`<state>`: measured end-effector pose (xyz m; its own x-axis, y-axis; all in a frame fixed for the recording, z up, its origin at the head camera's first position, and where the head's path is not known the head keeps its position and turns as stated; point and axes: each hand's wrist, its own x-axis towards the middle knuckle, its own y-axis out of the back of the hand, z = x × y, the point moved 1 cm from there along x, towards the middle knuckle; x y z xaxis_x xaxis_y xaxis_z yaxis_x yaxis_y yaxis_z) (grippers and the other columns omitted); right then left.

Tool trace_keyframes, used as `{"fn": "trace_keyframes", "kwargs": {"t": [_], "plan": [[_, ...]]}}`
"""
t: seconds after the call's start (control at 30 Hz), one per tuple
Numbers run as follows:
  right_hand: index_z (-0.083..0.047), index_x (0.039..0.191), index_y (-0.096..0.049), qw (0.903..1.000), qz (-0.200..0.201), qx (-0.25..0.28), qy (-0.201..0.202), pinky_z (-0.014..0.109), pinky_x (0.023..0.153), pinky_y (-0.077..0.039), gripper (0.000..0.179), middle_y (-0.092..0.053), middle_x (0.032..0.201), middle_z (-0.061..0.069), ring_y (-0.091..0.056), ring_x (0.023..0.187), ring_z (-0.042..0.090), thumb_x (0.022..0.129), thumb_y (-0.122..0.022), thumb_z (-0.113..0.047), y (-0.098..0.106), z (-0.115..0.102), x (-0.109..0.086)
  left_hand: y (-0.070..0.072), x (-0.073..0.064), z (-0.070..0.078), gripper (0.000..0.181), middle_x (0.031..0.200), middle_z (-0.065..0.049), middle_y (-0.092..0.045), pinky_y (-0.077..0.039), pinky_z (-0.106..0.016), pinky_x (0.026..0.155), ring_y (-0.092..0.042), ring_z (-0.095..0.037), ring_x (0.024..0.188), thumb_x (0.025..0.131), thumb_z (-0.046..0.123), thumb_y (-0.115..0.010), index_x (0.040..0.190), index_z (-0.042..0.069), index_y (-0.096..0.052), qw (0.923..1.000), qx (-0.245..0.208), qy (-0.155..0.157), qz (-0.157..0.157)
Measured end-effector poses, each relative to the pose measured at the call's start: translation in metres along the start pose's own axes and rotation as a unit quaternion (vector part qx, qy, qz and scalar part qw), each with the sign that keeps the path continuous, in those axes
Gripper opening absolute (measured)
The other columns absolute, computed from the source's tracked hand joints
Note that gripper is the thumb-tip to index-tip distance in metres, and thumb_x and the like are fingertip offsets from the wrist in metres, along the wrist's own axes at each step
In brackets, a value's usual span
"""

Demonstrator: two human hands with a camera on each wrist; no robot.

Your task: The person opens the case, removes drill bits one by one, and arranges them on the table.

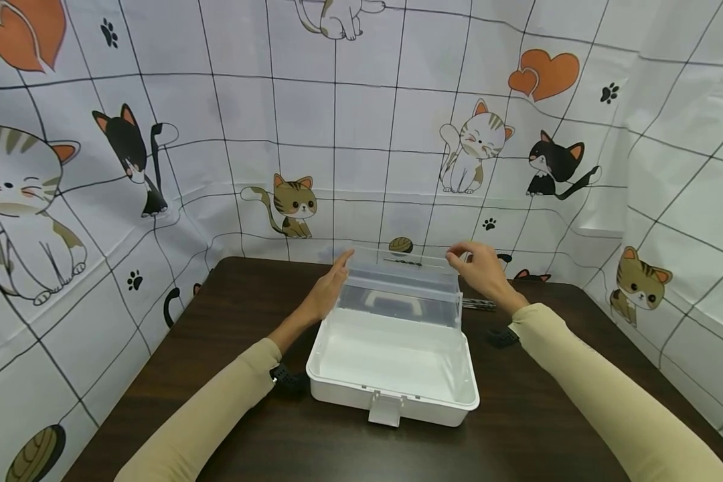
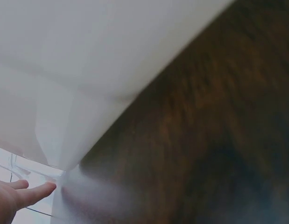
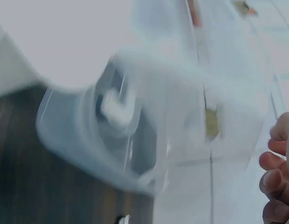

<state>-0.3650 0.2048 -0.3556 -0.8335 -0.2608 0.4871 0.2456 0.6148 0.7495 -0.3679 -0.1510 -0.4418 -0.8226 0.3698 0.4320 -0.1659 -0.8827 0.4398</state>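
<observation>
A white plastic storage box (image 1: 391,358) stands uncovered on the table, its front latch (image 1: 385,410) hanging down. Its clear lid (image 1: 397,284) is swung up and back along the far side, and a pale carry handle (image 1: 394,302) shows through it. My left hand (image 1: 328,291) has its fingers extended along the lid's left edge; in the left wrist view those fingers (image 2: 37,193) are straight beside the box. My right hand (image 1: 478,268) is at the lid's upper right corner. In the right wrist view its loosely curled fingers (image 3: 275,184) lie just outside the blurred lid, with nothing between them.
Behind the box's right side lies a bundle of thin metallic rods (image 1: 478,304). A dark wooden table (image 1: 265,435) carries the box. White cat-print sheeting (image 1: 361,114) hangs close behind the table and along both sides.
</observation>
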Motion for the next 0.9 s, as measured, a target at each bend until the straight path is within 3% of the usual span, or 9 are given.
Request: {"fn": "trace_keyframes", "kwargs": {"t": [0.17, 0.37, 0.47, 0.6, 0.73, 0.9], "plan": [[-0.004, 0.116, -0.075, 0.9964, -0.079, -0.016, 0.029, 0.049, 0.081, -0.051, 0.023, -0.07, 0.116, 0.01, -0.064, 0.092, 0.029, 0.101, -0.066, -0.02, -0.005, -0.027, 0.019, 0.002, 0.003, 0.003, 0.053, 0.16, -0.021, -0.033, -0.034, -0.063, 0.107, -0.037, -0.038, 0.142, 0.112, 0.041, -0.022, 0.164, 0.034, -0.019, 1.0, 0.003, 0.0, 0.007], [-0.003, 0.121, -0.075, 0.9854, -0.157, -0.05, 0.043, 0.054, 0.091, -0.05, 0.024, -0.069, 0.124, 0.015, -0.066, 0.107, 0.037, 0.101, -0.066, -0.013, -0.018, -0.036, 0.03, 0.001, 0.004, 0.001, 0.052, 0.158, -0.026, -0.033, -0.032, -0.065, 0.107, -0.037, -0.04, 0.142, 0.112, 0.036, -0.022, 0.164, 0.034, -0.018, 1.0, 0.003, 0.001, 0.008], [-0.003, 0.121, -0.075, 0.9838, -0.168, -0.048, 0.041, 0.054, 0.095, -0.049, 0.024, -0.07, 0.123, 0.015, -0.063, 0.114, 0.038, 0.101, -0.066, -0.011, -0.02, -0.038, 0.033, 0.0, 0.004, 0.001, 0.053, 0.157, -0.027, -0.034, -0.036, -0.065, 0.104, -0.039, -0.04, 0.141, 0.112, 0.039, -0.021, 0.164, 0.035, -0.018, 1.0, 0.005, 0.003, 0.006], [-0.003, 0.12, -0.075, 0.9831, -0.174, -0.047, 0.033, 0.053, 0.095, -0.049, 0.023, -0.071, 0.12, 0.013, -0.064, 0.109, 0.04, 0.1, -0.066, -0.011, -0.019, -0.041, 0.038, 0.0, 0.005, 0.002, 0.052, 0.155, -0.029, -0.035, -0.041, -0.064, 0.097, -0.039, -0.039, 0.141, 0.112, 0.039, -0.022, 0.164, 0.034, -0.019, 1.0, 0.003, 0.001, 0.006], [-0.001, 0.119, -0.075, 0.9824, -0.178, -0.045, 0.033, 0.053, 0.098, -0.048, 0.023, -0.071, 0.119, 0.014, -0.062, 0.117, 0.038, 0.099, -0.068, -0.01, -0.019, -0.041, 0.043, 0.001, 0.007, 0.003, 0.052, 0.157, -0.026, -0.035, -0.038, -0.065, 0.101, -0.038, -0.039, 0.142, 0.112, 0.036, -0.023, 0.164, 0.035, -0.019, 0.9999, 0.001, -0.005, 0.009], [0.002, 0.113, -0.076, 0.9785, -0.196, -0.039, 0.05, 0.05, 0.092, -0.052, 0.02, -0.073, 0.112, 0.014, -0.067, 0.108, 0.035, 0.095, -0.073, -0.008, -0.026, -0.039, 0.043, -0.001, 0.0, 0.001, 0.051, 0.156, -0.026, -0.036, -0.035, -0.067, 0.104, -0.039, -0.039, 0.141, 0.113, 0.034, -0.023, 0.164, 0.035, -0.019, 0.9999, 0.006, 0.002, 0.008]]}}
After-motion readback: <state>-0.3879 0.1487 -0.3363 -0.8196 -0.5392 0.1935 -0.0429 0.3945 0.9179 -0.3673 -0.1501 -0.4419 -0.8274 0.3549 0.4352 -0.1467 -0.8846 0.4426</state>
